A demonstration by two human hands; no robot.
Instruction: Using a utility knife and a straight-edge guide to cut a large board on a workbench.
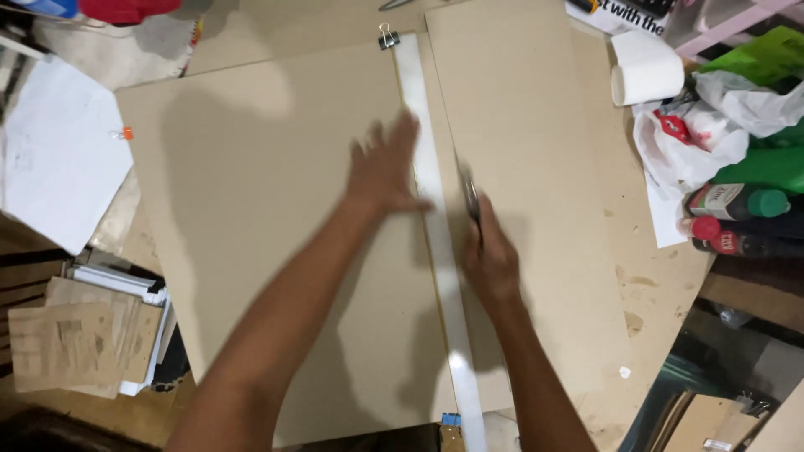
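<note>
A large brown cardboard sheet (251, 218) lies flat on the table. Along its right edge runs a long metal ruler (435, 201), held at the far end by a binder clip (387, 36). My left hand (383, 167) presses flat, fingers spread, on the cardboard right beside the ruler. My right hand (490, 255) grips a slim cutting knife (471, 197), its tip against the ruler's right edge. To the right of the ruler lies a second cardboard piece (528, 167).
A roll of white paper (643, 69), plastic bags (703, 138) and bottles (737, 222) crowd the right side. White paper (50, 151) lies at the left, with stacked cardboard scraps (71, 343) below it. The table's edge drops off at the lower right.
</note>
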